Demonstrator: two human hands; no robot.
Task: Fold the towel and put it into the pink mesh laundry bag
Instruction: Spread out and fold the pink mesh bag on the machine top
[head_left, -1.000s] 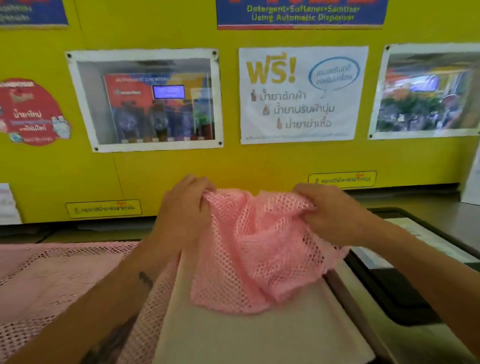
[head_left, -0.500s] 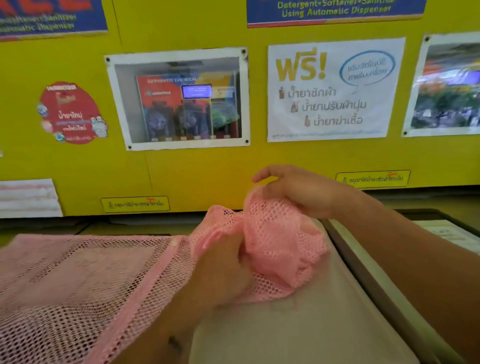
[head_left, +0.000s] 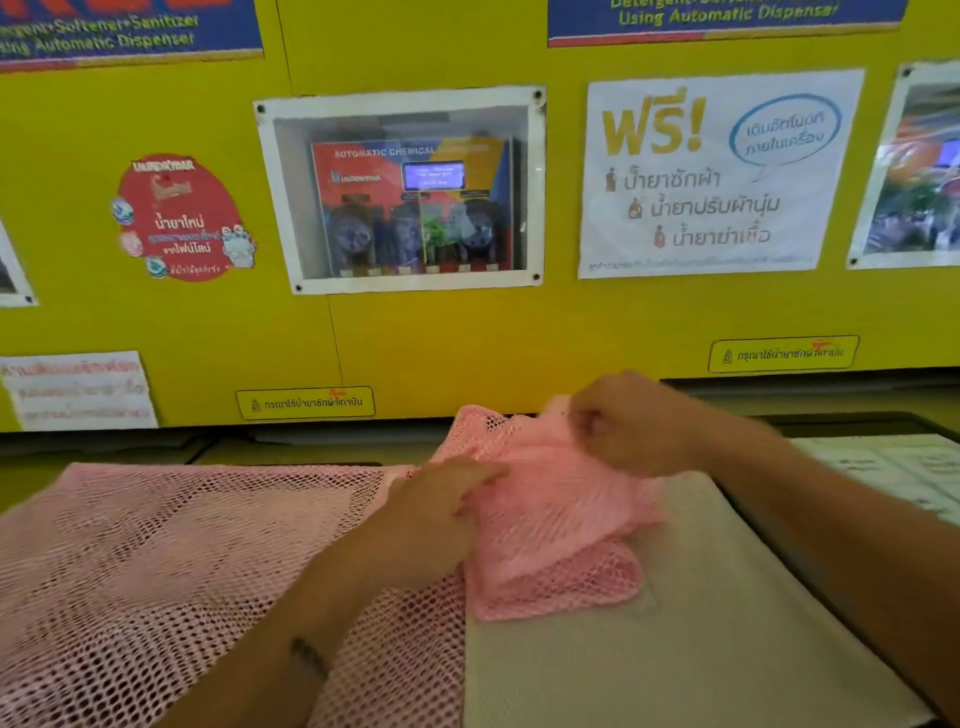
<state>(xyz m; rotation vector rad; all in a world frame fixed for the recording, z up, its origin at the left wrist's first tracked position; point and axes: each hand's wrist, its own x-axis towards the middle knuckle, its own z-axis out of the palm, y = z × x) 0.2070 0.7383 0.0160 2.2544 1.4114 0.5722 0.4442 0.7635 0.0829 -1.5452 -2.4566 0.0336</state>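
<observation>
The pink mesh laundry bag (head_left: 156, 561) lies flat on the counter at the left, and its open end is bunched up in the middle over the folded off-white towel (head_left: 691, 639). The towel lies flat at the lower right, partly under the bunched mesh. My left hand (head_left: 436, 514) rests on the mesh at the edge of the bunch, fingers pressed into it. My right hand (head_left: 628, 421) pinches the top of the bunched mesh and holds it up slightly.
A yellow wall (head_left: 467, 338) with posters and a framed dispenser window (head_left: 405, 192) rises just behind the counter. A dark tray with a printed sheet (head_left: 893, 467) sits at the right edge.
My left hand has slid down and left on the mesh, then forward again. My right hand has closed from an open reach into a pinch on the mesh top. The view has shifted left.
</observation>
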